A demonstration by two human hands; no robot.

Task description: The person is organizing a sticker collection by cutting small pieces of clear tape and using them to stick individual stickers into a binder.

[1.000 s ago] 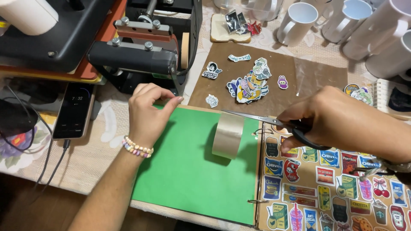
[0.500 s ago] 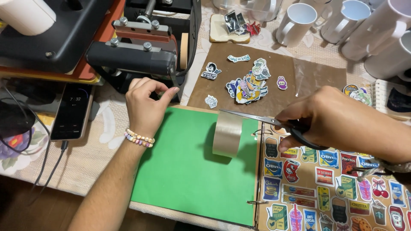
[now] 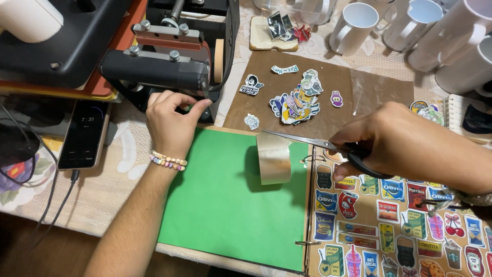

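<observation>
Head view is showing the right hand gripping black-handled scissors, their blades pointing at the roll of clear tape that is standing on the green sheet. Left of the tape, the left hand is resting empty at the sheet's upper corner, fingers curled against the black press machine.

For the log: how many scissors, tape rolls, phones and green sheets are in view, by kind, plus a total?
Black-handled metal scissors, in the right hand: 1
Clear plastic tape roll: 1
Black smartphone: 1
Green paper sheet: 1
Total: 4
</observation>
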